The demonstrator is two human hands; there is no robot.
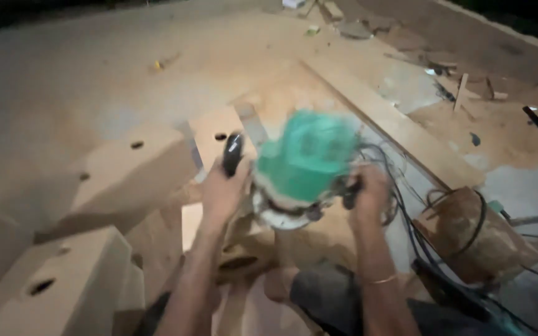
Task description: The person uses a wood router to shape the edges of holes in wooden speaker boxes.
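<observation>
1. Gripping a green-bodied power router (306, 158) by its two side handles, the person holds the tool over a pale wooden board (219, 134) with dark round holes in it. The router is blurred, so its exact tilt and whether its base touches the wood cannot be told.

2. The left hand (222, 190) is wrapped closed around the dark left handle (232, 152), which stands upright above the fist. The right hand (368, 193) is closed on the handle on the opposite side, mostly hidden by the fingers.

3. Doing this well probably calls for equal pressure from both fists, so that the round base (281, 214) sits flat rather than rocking onto an edge.

4. A bundle of black cables (406, 218) trails from the tool past the right wrist toward a brown block (474, 233) at the right. Keeping that lead behind the machine would likely prevent a snag.

5. More pale blocks (63, 274) with holes lie at the lower left, near the person's left forearm; they look close enough to hinder a wide sweep.

6. A long plank (393, 127) runs diagonally behind the router, and sawdust covers the floor (63, 81), so sure footing seems worth checking.
</observation>
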